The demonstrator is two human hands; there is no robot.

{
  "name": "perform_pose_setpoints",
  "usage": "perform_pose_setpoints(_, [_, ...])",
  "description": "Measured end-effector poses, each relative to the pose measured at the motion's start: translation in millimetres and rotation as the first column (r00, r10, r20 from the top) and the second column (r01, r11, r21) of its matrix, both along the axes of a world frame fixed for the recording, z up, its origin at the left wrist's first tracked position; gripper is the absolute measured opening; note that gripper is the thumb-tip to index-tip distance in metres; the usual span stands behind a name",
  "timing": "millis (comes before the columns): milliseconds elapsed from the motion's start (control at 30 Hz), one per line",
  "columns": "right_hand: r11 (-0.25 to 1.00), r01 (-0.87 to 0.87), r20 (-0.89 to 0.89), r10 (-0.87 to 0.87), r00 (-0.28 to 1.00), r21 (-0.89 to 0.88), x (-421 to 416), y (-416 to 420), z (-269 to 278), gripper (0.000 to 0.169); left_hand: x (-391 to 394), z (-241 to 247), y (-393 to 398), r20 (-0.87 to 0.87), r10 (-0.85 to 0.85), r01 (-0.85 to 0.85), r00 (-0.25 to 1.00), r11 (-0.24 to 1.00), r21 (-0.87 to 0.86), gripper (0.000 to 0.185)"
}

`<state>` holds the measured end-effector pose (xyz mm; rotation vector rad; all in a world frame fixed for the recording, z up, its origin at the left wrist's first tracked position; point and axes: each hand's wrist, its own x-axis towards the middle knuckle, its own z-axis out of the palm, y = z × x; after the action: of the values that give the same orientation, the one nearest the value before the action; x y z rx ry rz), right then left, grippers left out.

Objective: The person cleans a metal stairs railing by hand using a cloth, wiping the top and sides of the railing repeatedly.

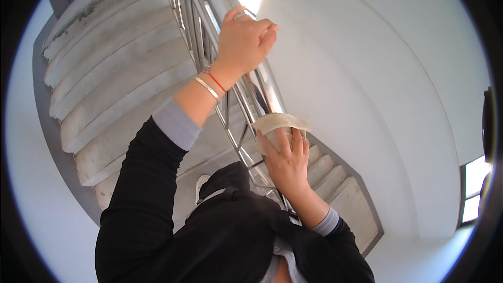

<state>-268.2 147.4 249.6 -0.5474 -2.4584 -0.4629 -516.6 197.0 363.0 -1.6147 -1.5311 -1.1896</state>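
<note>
My left hand (246, 45) is over the upper part of a stainless steel handrail (271, 86), fingers loosely curled. Whether it grips the rail or only rests there, I cannot tell. A red cord and a silver bangle circle that wrist. Lower down, my right hand (289, 161) holds a beige cloth (281, 122) against the same rail, its fingers spread over the fabric. One edge of the cloth stands up in a fold beyond the fingertips. The cloth and hand hide the rail beneath them.
Concrete stairs (129, 67) with worn edges rise on the left of the metal balusters (200, 35). More steps (330, 177) lie to the right of the railing. A curved white wall (373, 67) bounds the right side, with a window (473, 190) at the far right.
</note>
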Motion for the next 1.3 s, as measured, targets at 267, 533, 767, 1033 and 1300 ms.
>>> perform_pose_setpoints(267, [0.242,-0.137,-0.128,0.052,0.99,-0.961,-28,62,47,0.072,-20,-7,-2,-0.043,0.062,-0.065,0.997,0.996,-0.068,0.025])
perform_pose_setpoints(533, [-0.501,-0.178,-0.113,-0.157,0.981,-0.847,49,76,-56,0.076,-9,-4,7,-0.014,-0.044,0.045,0.999,0.998,0.047,0.021])
perform_pose_setpoints(767, [0.727,-0.114,-0.174,-0.008,0.985,-0.677,-41,31,53,0.05,-17,-5,2,0.043,-0.061,0.063,0.997,0.997,-0.052,0.027])
perform_pose_setpoints(1033, [0.98,-0.026,-0.231,-0.021,0.973,-0.198,8,-13,-1,0.058,-14,1,-1,0.068,-0.104,0.105,0.992,0.994,-0.013,0.027])
perform_pose_setpoints(1300, [0.994,-0.007,-0.27,-0.022,0.963,-0.107,-61,15,30,0.06,-19,-2,3,-0.006,-0.065,0.064,0.998,0.994,-0.093,0.031])
